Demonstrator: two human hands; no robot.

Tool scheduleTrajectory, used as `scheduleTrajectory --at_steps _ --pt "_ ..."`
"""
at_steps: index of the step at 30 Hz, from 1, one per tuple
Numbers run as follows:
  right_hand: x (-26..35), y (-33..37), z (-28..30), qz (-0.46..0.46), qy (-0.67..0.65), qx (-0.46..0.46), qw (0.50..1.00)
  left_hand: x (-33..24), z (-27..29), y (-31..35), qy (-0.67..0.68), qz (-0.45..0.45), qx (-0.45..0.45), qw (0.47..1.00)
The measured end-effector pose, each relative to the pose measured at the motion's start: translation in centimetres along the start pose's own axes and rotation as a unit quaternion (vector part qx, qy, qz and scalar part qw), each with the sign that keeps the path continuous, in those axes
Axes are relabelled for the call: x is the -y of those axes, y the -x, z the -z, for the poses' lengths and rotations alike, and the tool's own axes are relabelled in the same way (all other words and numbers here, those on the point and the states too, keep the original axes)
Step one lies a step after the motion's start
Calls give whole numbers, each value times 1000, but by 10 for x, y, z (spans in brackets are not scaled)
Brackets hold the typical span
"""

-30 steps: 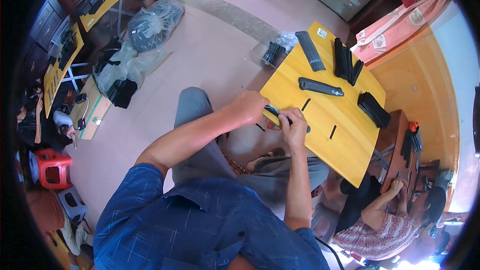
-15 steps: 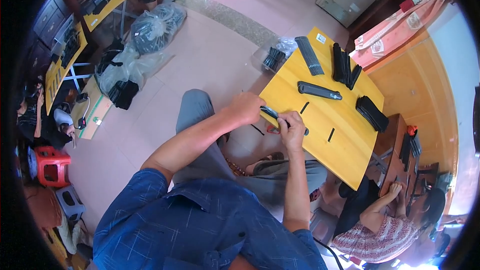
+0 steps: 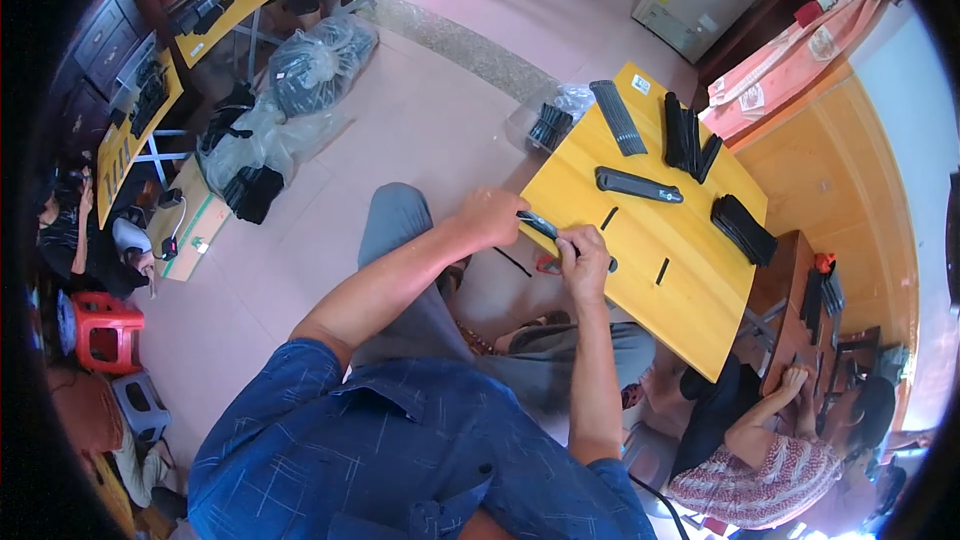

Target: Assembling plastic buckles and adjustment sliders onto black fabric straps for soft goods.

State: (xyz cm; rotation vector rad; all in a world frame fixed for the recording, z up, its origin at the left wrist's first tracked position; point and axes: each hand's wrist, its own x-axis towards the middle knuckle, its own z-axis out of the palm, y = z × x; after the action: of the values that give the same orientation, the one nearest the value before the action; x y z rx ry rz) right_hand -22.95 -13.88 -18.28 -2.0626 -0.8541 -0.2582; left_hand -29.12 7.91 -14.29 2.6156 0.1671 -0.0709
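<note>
Both my hands are closed on a narrow, dark, elongated piece (image 3: 538, 224) at the left edge of the yellow table (image 3: 690, 320). My left hand (image 3: 488, 218) grips its left end. Thumb and fingers of my right hand (image 3: 582, 262) pinch its other end, and a dark rounded tip shows just past them. Its exact kind is hard to make out. Nearby on the tabletop lie a short black strip (image 3: 609, 218) and another short black strip (image 3: 663, 271). Farther back rests a long black handle-shaped piece (image 3: 640, 185).
Black strips (image 3: 618, 118) lie in a row at the table's far end. Folded black fabric pieces (image 3: 685, 140) and a black stack (image 3: 743, 230) lie at the right. A clear bin (image 3: 545, 126) stands beside the table. A co-worker (image 3: 760, 460) sits at right; plastic bags (image 3: 320, 60) lie on the floor.
The view has shifted slightly. Both hands keep their hold on the dark piece, with barely any visible movement.
</note>
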Motion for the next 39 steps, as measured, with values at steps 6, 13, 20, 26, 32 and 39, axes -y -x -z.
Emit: scheduleTrajectory --at_steps 6,13,20,26,32,39 --pt "-2 0 0 9 2 -2 1000 5 0 -3 -21 -29 0 999" --pt "-5 2 -1 21 7 -4 1000 2 16 -4 -39 -38 46 997" --pt "-6 2 -3 33 13 -12 999 21 10 -12 -19 -77 48 996" --pt "-3 1 -2 29 11 -9 999 26 16 -18 -29 -98 57 993" --pt "-6 1 -3 28 10 -12 999 36 17 -25 27 -126 77 989" --pt "36 -23 -21 63 68 -25 995 30 18 -12 23 -124 73 989"
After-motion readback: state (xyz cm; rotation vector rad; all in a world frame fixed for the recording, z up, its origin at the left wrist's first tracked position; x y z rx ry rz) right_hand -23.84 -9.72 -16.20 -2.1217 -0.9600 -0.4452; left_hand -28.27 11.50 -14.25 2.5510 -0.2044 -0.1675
